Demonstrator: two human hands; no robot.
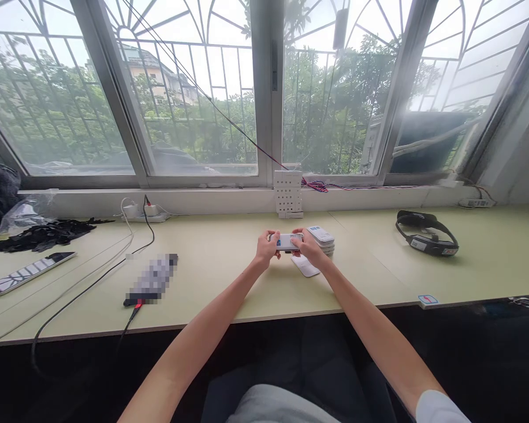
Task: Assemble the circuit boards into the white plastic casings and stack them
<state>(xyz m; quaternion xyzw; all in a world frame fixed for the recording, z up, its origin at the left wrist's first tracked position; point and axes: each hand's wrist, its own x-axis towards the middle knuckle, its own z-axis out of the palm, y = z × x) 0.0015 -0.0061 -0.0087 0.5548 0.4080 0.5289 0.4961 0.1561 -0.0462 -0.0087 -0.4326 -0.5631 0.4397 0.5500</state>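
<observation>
Both hands grip a small white rectangular device [285, 241] with a blue printed patch on its left part, held level just above the table. My left hand [268, 244] is closed on its left end, the thumb on top. On the right end my right hand [307, 244] is closed in the same way. Close behind the right hand rises a stack of similar white devices [321, 235], the top one bearing a blue print. A flat white piece [305, 266] lies on the table below the right hand, partly covered by it.
On the right sits a black headband device [427, 234]. To the left are a blurred-out device [152, 280] with a cable, a phone [29, 273], black strips [48, 235] and a power strip [147, 217]. A white perforated block [288, 194] stands against the window sill.
</observation>
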